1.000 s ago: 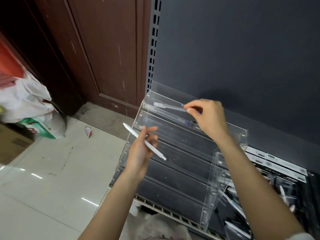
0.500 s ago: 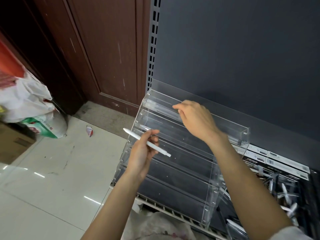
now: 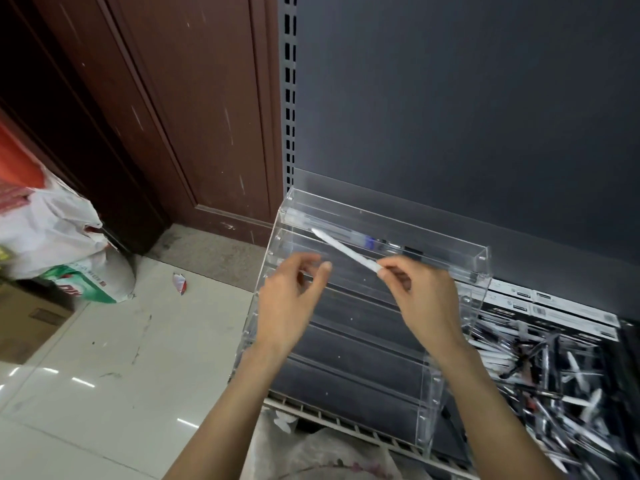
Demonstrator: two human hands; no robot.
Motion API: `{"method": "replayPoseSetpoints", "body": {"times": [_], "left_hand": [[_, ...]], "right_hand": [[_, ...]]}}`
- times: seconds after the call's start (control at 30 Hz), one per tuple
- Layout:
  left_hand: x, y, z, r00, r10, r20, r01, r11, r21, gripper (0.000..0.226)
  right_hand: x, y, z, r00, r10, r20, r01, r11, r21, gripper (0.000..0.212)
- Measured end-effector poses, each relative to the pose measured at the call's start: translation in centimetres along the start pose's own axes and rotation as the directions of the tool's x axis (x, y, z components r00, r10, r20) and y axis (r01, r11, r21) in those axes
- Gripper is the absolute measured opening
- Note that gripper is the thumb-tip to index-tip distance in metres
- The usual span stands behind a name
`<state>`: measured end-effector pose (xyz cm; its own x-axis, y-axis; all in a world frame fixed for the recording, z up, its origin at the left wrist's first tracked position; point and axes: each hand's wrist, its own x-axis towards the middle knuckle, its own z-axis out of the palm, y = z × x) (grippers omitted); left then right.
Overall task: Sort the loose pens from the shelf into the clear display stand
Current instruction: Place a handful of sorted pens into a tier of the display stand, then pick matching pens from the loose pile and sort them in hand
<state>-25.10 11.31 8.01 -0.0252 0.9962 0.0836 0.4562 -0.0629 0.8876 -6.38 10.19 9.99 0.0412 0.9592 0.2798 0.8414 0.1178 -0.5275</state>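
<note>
A clear tiered display stand (image 3: 481, 268) sits on the dark shelf. Its top tier holds a clear pen (image 3: 349, 233) lying along it. My right hand (image 3: 422, 299) pinches one end of a white pen (image 3: 343, 249), which points up and left over the upper tiers. My left hand (image 3: 287, 299) hovers just left of it with relaxed, slightly curled fingers and holds nothing. A pile of loose pens (image 3: 561, 393) lies on the shelf to the right of the stand.
Boxed stock with labels (image 3: 561, 310) lies behind the pen pile. A wire shelf edge (image 3: 346, 422) runs below the stand. White plastic bags (image 3: 52, 233) and a cardboard box (image 3: 24, 327) stand on the tiled floor at left, by a brown door (image 3: 194, 109).
The white pen passed from my left hand to my right hand. My right hand came down from the top tier, where the clear pen now lies, and my left hand let go.
</note>
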Motion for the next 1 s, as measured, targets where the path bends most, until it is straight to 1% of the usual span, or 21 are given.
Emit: {"method": "replayPoseSetpoints", "body": {"times": [0.03,0.07,0.1,0.13,0.2,0.27,0.33,0.43,0.53,0.67,0.77,0.83,0.9,1.0], "left_hand": [[0.1,-0.8,-0.4,0.990,0.133,-0.052,-0.124,0.981,0.148,0.020],[0.2,-1.6,-0.7,0.968,0.245,-0.063,-0.222,0.943,0.248,0.021],[0.4,-2.3,-0.9,0.941,0.336,-0.047,-0.305,0.899,0.313,0.025],[0.8,-3.0,-1.0,0.914,0.405,-0.009,-0.375,0.854,0.360,0.029],[1.5,-3.6,-1.2,0.869,0.481,0.116,-0.481,0.764,0.430,0.033],[1.9,-3.9,-1.1,0.840,0.483,0.249,-0.540,0.691,0.481,0.036],[2.0,-4.2,-0.9,0.823,0.448,0.349,-0.568,0.636,0.523,0.036],[2.4,-4.5,-0.9,0.814,0.436,0.385,-0.580,0.574,0.577,0.031],[3.0,-4.2,-1.1,0.815,0.428,0.390,-0.577,0.544,0.609,0.030],[3.4,-3.9,-1.2,0.811,0.421,0.407,-0.585,0.548,0.598,0.033],[3.6,-4.0,-1.4,0.802,0.402,0.441,-0.597,0.542,0.591,0.044],[3.7,-3.9,-1.6,0.802,0.396,0.447,-0.597,0.551,0.583,0.051],[3.7,-3.7,-1.7,0.801,0.400,0.446,-0.598,0.569,0.564,0.053],[3.6,-3.5,-1.7,0.793,0.430,0.431,-0.607,0.610,0.509,0.053]], "right_hand": [[0.0,0.3,0.2,1.000,0.004,0.009,-0.004,0.999,-0.039,0.011],[0.1,0.4,0.4,1.000,0.002,0.030,0.000,0.998,-0.065,0.010],[0.2,0.1,0.8,0.998,-0.001,0.060,0.006,0.996,-0.086,0.010],[0.4,-0.2,1.2,0.995,-0.007,0.099,0.017,0.994,-0.106,0.011],[0.8,-1.0,2.2,0.983,-0.009,0.184,0.033,0.991,-0.130,0.014],[1.1,-1.6,3.1,0.969,-0.006,0.246,0.033,0.994,-0.106,0.018],[1.1,-2.0,3.7,0.956,0.006,0.292,0.018,0.997,-0.081,0.022],[0.8,-2.2,3.9,0.928,0.034,0.370,0.002,0.995,-0.097,0.029],[0.5,-2.6,4.0,0.918,0.077,0.388,-0.027,0.991,-0.132,0.033],[-0.1,-2.8,4.3,0.933,0.113,0.342,-0.048,0.980,-0.193,0.042],[-1.0,-2.9,4.0,0.954,0.091,0.286,-0.061,0.992,-0.115,0.045],[-1.7,-2.8,3.3,0.964,0.046,0.261,-0.035,0.998,-0.045,0.045],[-2.4,-2.6,2.3,0.969,0.014,0.247,-0.015,1.000,0.002,0.044],[-3.7,-1.9,1.0,0.981,0.020,0.193,-0.028,0.999,0.040,0.042]]}}
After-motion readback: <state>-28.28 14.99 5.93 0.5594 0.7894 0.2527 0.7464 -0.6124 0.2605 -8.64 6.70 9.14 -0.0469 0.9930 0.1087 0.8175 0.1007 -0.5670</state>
